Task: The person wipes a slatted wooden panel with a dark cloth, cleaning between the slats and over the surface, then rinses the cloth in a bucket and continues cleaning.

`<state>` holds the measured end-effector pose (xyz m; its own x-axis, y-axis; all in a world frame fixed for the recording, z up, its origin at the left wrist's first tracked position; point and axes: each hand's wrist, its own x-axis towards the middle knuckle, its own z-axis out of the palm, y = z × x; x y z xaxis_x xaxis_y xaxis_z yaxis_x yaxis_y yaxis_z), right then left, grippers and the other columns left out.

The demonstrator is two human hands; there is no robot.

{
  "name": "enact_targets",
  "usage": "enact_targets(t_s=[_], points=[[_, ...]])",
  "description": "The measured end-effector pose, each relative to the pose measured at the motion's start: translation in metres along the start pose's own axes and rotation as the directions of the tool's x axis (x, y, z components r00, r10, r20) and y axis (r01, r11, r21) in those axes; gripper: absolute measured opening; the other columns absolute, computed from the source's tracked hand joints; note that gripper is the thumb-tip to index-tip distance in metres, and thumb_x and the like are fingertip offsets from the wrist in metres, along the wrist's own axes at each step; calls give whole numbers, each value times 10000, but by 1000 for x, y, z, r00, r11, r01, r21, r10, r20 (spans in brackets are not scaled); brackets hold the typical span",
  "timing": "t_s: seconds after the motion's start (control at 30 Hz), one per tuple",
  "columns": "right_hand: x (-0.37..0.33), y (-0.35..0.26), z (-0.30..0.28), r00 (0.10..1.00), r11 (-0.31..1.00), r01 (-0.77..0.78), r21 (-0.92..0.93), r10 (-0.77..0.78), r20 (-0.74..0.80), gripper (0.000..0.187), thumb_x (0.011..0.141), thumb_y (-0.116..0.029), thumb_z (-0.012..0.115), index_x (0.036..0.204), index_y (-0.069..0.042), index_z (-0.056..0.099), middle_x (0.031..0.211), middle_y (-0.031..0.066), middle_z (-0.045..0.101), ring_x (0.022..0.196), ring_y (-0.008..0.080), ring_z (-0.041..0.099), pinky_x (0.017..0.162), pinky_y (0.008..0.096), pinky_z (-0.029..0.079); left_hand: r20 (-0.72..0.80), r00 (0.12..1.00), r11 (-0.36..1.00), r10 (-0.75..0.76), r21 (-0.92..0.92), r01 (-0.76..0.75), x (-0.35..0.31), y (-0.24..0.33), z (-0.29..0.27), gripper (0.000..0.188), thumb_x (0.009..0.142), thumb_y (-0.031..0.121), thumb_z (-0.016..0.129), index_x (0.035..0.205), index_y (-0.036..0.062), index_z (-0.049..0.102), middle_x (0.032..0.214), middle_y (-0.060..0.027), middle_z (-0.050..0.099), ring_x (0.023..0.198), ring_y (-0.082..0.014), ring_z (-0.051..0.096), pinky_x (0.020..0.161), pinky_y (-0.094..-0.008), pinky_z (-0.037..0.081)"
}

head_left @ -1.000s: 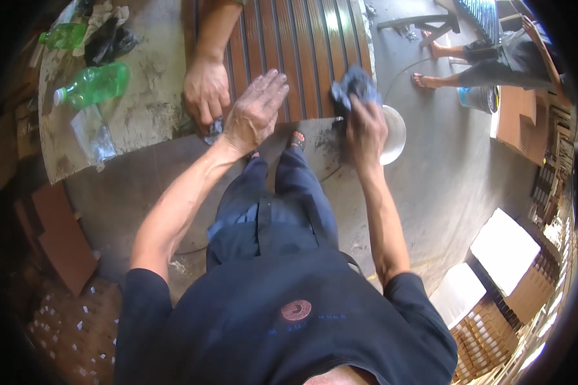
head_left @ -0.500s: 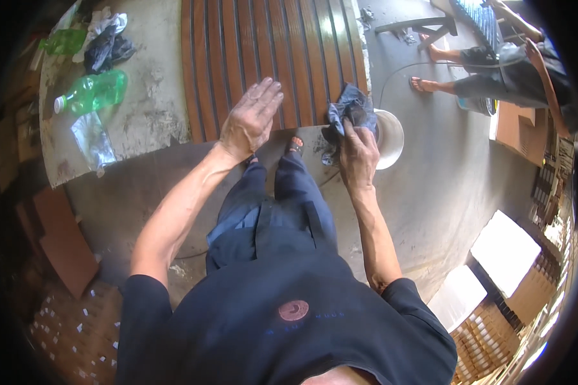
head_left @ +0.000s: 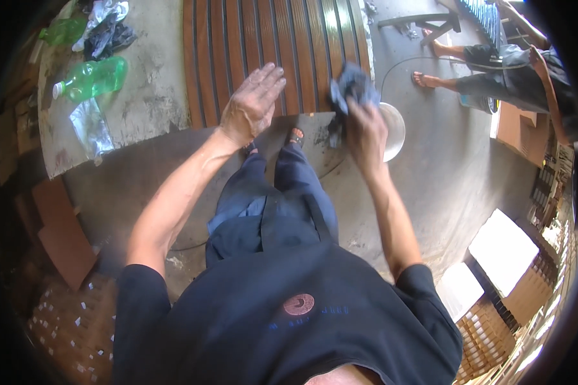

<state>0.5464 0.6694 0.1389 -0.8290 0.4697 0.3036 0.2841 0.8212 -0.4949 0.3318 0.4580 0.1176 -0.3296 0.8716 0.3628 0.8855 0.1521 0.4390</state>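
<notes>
I have the right hand [head_left: 367,125] bunched around a dark blue-grey rag [head_left: 351,83], which spills past its fingertips at the near right corner of the slatted brown wooden panel [head_left: 263,45]; my left hand [head_left: 252,106] holds nothing, fingers straight and close together over the panel's near end, though I cannot tell whether they touch; a white bucket [head_left: 396,133] shows just right of the right fingers; a green plastic bottle [head_left: 99,78] lies well left of the left ones.

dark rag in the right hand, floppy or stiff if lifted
The rag looks floppy, bunched in loose folds with an end hanging down. It is probably light, since the right hand alone holds it. It seems unlikely to roll, given its uneven, crumpled shape.
</notes>
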Motion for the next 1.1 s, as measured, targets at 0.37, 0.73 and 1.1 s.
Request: enact_targets(t_s=[0.37,0.73,1.1], points=[[37,8,21,1000,997,-24,-75,22,-18,256,925,-58,682,1176,-91,718,965,157,630,902,373,671,759,478,548,22,1000,999,18,-30,-17,7,-1,0,554,811,-77,682,1362,-16,685,1494,-201,625,1465,-382,530,1233,-490,429],[192,59,58,993,979,54,-197,-73,-91,144,962,-113,608,1077,-114,696,1008,169,688,919,418,700,729,522,557,56,998,999,18,-39,-16,19,11,4,550,813,-83,685,1358,-10,691,1477,-196,641,1460,-374,539,1233,-492,426],[-175,-31,-36,862,876,-464,134,411,296,209,895,12,714,1098,-25,747,878,160,615,734,310,607,694,382,504,29,1000,997,-13,-73,15,11,12,-2,523,818,-77,678,1337,-15,703,1467,-206,646,1469,-377,530,1239,-484,421]])
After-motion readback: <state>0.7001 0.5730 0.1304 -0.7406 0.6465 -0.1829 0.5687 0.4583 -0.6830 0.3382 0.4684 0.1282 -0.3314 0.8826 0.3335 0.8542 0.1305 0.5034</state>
